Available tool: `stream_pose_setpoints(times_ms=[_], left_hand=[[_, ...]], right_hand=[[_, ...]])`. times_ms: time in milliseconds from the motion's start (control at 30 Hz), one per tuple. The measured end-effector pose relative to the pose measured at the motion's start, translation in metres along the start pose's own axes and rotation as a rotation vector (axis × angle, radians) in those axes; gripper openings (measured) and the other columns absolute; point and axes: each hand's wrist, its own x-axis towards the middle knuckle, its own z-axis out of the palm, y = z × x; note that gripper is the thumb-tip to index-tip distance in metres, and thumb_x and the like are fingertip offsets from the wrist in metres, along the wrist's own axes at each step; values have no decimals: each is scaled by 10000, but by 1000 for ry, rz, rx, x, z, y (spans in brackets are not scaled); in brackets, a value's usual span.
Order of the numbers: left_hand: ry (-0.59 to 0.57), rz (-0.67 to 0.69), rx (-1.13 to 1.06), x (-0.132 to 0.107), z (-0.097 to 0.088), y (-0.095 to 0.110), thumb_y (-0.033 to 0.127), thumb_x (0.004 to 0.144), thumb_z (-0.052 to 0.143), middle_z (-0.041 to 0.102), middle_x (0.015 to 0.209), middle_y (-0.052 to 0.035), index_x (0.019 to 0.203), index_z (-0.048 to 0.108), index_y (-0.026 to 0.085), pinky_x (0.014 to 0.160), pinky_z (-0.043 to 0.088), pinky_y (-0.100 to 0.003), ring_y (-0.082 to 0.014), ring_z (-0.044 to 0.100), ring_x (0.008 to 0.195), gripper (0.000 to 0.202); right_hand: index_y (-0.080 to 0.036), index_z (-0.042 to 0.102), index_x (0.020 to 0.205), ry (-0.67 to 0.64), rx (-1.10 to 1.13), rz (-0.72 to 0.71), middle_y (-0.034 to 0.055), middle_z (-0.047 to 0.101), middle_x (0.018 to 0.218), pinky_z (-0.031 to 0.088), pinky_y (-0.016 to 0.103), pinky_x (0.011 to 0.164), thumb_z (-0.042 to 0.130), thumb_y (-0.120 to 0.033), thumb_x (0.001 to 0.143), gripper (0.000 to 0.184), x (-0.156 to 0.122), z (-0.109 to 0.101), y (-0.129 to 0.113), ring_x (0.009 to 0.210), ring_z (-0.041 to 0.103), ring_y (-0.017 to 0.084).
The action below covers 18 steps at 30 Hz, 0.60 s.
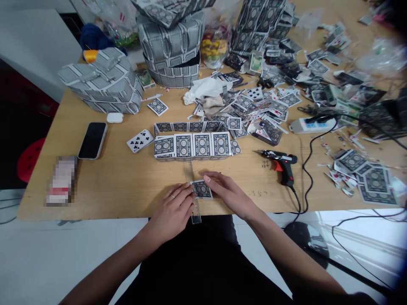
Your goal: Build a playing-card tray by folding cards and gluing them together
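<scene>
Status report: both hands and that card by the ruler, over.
Left hand flat, fingertips at clear ruler. Right hand flat, pressing playing card beside the ruler. Glue gun lies off right, clear of both hands.

A patterned card [202, 189] lies face-down, touching a clear ruler [196, 214].

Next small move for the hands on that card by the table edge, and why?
Probably crease the card along the clear ruler: the card lies across it, the left hand rests at its left edge and the right hand lies flat on its right side.
</scene>
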Motion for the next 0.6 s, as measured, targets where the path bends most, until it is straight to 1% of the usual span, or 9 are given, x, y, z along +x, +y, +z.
stream_pose_setpoints(times_ms=[100,267,367,433,500,600], left_hand=[[4,-13,-32,-1,2,-1,170,1056,550,732,1396,-140,1281,716,162,1205,550,-522,-301,647,1401,279],[-5,-23,-58,-4,5,-4,187,1057,553,727,1401,-139,1334,700,174,1216,539,-528,-308,648,1394,314],[-6,-30,-53,-6,8,-7,215,1065,562,734,1383,-144,1375,670,173,1191,559,-527,-316,672,1357,331],[-2,-37,-53,-7,9,-9,233,1070,573,741,1368,-141,1397,648,175,1170,575,-515,-315,682,1343,340],[10,-33,-57,-7,8,-10,249,1075,585,748,1353,-138,1398,637,171,1162,582,-503,-308,693,1326,337],[23,-11,-63,-5,6,-10,250,1080,588,752,1349,-130,1339,657,169,1172,576,-498,-295,697,1321,281]], right_hand=[[-183,701,1313,-37,87,50,129,771,1285,595,467,1063,677,-651,978,576,-5,1,-4,1221,725,283],[-203,744,1254,-114,172,35,116,795,1222,562,535,1141,668,-725,957,605,-14,4,-5,1179,751,285],[-219,716,1333,-144,196,32,128,784,1268,539,565,1171,688,-731,944,644,-21,8,2,1179,755,286],[-220,673,1405,-129,193,28,137,771,1305,538,570,1174,704,-713,945,675,-25,11,9,1203,747,287],[-212,650,1434,-98,182,19,144,757,1337,538,570,1174,703,-694,956,681,-25,13,14,1223,739,291],[-202,704,1340,-61,128,-38,131,768,1304,522,558,1193,674,-686,979,605,-17,12,14,1250,725,297]])
